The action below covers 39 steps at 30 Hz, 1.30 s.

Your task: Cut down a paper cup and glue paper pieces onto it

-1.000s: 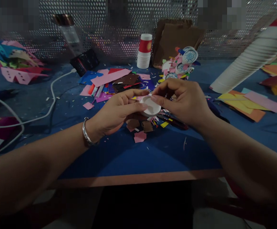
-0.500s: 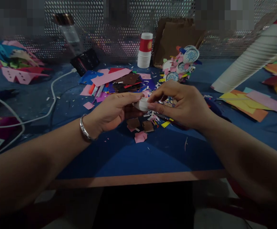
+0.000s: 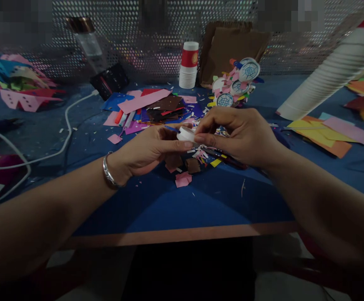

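Observation:
Both my hands meet over the middle of the blue table (image 3: 156, 200) and pinch a small white round cup base (image 3: 186, 133) between them. My left hand (image 3: 152, 148), with a silver bracelet on the wrist, grips it from the left with thumb and fingers closed. From the right, the fingertips of my right hand (image 3: 241, 133) are pressed on its edge. The piece is turned edge-on, so its inside is hidden. Brown and pink paper scraps (image 3: 183, 171) lie just below my hands.
Coloured paper sheets (image 3: 156, 106) lie behind my hands. A red-and-white cup stack (image 3: 189, 67), brown cardboard (image 3: 232, 46) and decorated cup discs (image 3: 236, 83) stand farther back. A long leaning stack of white cups (image 3: 329, 77) is at right, a white cable (image 3: 56, 138) at left.
The white piece faced up showing its round inside; now it is turned edge-on between my fingers. My hands stayed close together and shifted slightly left and down.

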Motion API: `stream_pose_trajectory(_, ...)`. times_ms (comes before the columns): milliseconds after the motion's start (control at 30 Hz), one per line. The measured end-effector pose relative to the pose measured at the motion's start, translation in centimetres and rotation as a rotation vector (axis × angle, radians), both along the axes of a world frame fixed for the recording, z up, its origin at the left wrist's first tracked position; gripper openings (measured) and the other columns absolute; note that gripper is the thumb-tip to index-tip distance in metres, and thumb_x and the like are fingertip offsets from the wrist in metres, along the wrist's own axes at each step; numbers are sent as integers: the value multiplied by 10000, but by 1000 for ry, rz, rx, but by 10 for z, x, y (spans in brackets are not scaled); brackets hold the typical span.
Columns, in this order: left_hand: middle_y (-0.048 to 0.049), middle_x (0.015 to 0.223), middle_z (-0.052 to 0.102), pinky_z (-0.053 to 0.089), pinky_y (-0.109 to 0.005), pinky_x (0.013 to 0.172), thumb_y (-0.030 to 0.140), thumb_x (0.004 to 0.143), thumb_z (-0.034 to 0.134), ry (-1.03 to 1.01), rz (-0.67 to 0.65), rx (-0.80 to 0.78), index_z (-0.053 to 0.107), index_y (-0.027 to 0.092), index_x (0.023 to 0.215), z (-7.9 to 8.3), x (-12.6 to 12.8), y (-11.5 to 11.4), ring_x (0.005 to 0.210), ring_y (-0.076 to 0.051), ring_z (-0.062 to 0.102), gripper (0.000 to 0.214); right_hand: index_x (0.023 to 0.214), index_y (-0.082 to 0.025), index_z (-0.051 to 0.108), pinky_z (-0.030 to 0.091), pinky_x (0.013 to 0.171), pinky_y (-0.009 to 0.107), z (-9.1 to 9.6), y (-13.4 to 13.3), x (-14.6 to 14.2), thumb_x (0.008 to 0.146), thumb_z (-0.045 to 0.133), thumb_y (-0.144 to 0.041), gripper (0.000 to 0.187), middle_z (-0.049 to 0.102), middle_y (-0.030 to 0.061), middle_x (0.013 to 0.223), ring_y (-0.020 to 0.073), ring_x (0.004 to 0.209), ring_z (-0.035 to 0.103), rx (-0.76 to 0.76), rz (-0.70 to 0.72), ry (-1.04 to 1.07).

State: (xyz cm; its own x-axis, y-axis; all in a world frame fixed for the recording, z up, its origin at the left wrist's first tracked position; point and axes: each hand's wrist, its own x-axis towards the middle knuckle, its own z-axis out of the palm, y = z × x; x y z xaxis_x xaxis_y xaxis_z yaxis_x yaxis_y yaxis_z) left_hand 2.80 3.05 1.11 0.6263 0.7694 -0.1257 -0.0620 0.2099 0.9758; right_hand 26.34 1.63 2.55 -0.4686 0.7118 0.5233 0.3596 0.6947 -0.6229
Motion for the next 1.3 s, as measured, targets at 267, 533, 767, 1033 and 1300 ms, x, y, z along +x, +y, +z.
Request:
stream_pose_trajectory(267,-26,698,697,459,-261,506,366,751,1008,4,-5,2,774,167,837,-2,2,-2,533,-117,596,319,881,-289,766,602,796,409,2,-3,-1,951,836,-472,208,786,35,913,230,832,699,-52,-22,-45)
stream_pose_trajectory(533,-40,808,723,455,-242,521,283,776,981,-38,5,-32,798,151,950,-1,4,-3,605,-115,628,285,873,-230,745,556,746,319,2,-3,-2,962,820,-333,156,762,6,865,163,794,687,7,-2,13)
stream_pose_trajectory(767,-23,767,715,451,-238,496,372,759,1010,-28,-16,62,809,167,939,-1,4,-4,527,-88,560,338,890,-252,731,548,751,337,6,-8,-2,966,811,-331,136,748,0,877,173,811,676,8,-1,9)
stream_pose_trajectory(1033,-24,724,702,450,-235,507,361,765,1009,-1,-63,111,804,157,874,1,2,-2,552,-101,583,309,915,-260,723,532,754,366,8,-11,-1,1005,775,-380,159,737,20,919,187,812,654,26,-37,-63)
stream_pose_trajectory(1300,-34,742,732,509,-247,542,372,761,1014,29,-102,123,819,173,963,2,-3,2,594,-136,648,344,910,-264,712,540,751,372,8,-11,-3,1018,733,-372,154,738,23,921,192,793,648,56,-13,-98)
